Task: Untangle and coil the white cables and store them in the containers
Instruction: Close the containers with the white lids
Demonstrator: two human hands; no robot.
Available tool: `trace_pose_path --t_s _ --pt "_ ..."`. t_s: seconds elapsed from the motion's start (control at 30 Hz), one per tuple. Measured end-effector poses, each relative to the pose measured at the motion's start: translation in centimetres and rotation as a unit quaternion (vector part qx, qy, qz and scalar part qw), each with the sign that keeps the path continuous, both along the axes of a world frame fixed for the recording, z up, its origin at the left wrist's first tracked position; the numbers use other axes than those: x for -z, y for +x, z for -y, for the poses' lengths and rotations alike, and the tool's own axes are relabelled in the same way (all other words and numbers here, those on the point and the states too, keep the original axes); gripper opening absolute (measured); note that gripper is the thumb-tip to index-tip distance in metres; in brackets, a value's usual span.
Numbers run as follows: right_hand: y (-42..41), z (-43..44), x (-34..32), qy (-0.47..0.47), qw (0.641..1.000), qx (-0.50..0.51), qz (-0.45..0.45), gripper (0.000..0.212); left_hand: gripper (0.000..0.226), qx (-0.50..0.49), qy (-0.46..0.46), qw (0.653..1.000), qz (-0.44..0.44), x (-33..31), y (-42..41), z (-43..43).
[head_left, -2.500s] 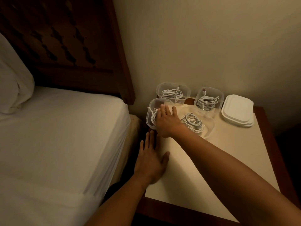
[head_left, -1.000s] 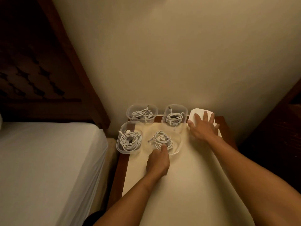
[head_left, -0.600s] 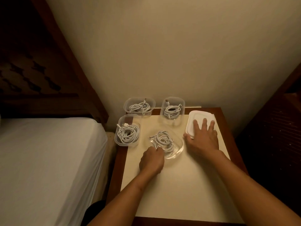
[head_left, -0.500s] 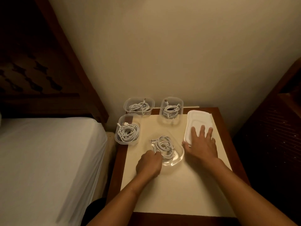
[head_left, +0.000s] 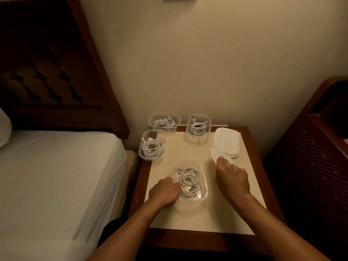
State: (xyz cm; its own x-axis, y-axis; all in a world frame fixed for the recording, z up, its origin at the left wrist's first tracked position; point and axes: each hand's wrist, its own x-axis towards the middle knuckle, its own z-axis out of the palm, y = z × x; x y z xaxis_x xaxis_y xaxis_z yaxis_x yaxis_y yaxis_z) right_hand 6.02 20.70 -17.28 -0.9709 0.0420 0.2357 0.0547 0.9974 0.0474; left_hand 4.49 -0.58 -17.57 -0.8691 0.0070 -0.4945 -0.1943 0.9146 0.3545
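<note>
White cables [head_left: 189,180] lie coiled, one bundle to each of four clear tubs, so the untangling and coiling look finished and the step in hand is closing up. The near container [head_left: 205,193] sits at the middle of the bench [head_left: 197,219], open-topped, with its coil inside. The left hand [head_left: 164,191] holds it by the left wall, fingers [head_left: 176,184] curled against the rim, apparently to steady it. Just to the right, the right hand [head_left: 232,178] grips the near edge of a white lid [head_left: 213,154], which juts out of the stack of lids [head_left: 227,143] by the bench's right edge; which finger does the pinching is hidden under the knuckles. Farther out stand the left-edge container [head_left: 140,152], the corner container [head_left: 150,119] overhanging the far left corner, and the far-edge container [head_left: 195,139], all uncovered, each with a cable inside. The next move, as I judge it, calls for freeing that one lid without dragging its neighbours, carrying it over the near container, squaring it to the rim and pressing down while the left hand braces the tub. Any loop riding above the rim would need tucking first. A bed [head_left: 56,166] lies left of the bench.
</note>
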Motion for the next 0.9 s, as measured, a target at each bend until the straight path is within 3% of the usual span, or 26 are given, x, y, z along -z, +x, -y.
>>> trace_pose_path --t_s 0.07,0.13,0.2,0.27,0.33,0.4,0.47,0.57,0.7,0.9 --pt "0.1 0.6 -1.6 -0.098 0.992 -0.019 -0.077 0.012 0.048 -0.012 -0.027 0.999 -0.040 -0.9 0.2 0.3" --pt "0.3 1.8 -2.9 -0.254 0.956 -0.024 -0.144 0.012 0.049 -0.050 0.010 0.991 -0.124 -1.9 0.4 0.3" --pt "0.7 3.2 -3.9 -0.455 0.878 0.008 -0.148 0.014 0.045 -0.108 0.159 0.965 -0.177 -2.6 0.4 -0.3" --pt "1.2 4.8 -4.4 -0.601 0.791 0.048 -0.102 0.018 0.037 -0.162 0.321 0.918 -0.168 -3.0 0.2 -1.3" --pt "1.7 5.8 -4.2 -0.655 0.752 0.064 -0.052 0.024 0.028 -0.182 0.352 0.899 -0.186 -2.6 0.0 -2.0" --pt "1.8 6.2 -3.2 -0.621 0.781 0.066 -0.011 0.016 0.025 -0.168 0.282 0.913 -0.242 -2.2 -0.1 -2.1" --pt "1.6 5.9 -1.9 -0.522 0.850 0.065 0.025 0.015 0.027 -0.128 0.167 0.939 -0.274 -1.9 -0.3 -1.9" --pt "1.0 5.0 -0.4 -0.394 0.915 0.072 0.053 0.025 0.032 -0.038 -0.025 0.974 -0.224 -1.8 -0.3 -2.1" --pt "0.4 5.1 0.8 -0.315 0.941 0.073 0.102 0.028 0.030 0.004 -0.114 0.977 -0.179 -0.4 0.2 -2.6" --pt "-0.2 5.2 2.2 -0.284 0.943 0.052 0.166 0.050 0.047 0.034 -0.169 0.968 -0.185 1.5 0.4 -2.5"
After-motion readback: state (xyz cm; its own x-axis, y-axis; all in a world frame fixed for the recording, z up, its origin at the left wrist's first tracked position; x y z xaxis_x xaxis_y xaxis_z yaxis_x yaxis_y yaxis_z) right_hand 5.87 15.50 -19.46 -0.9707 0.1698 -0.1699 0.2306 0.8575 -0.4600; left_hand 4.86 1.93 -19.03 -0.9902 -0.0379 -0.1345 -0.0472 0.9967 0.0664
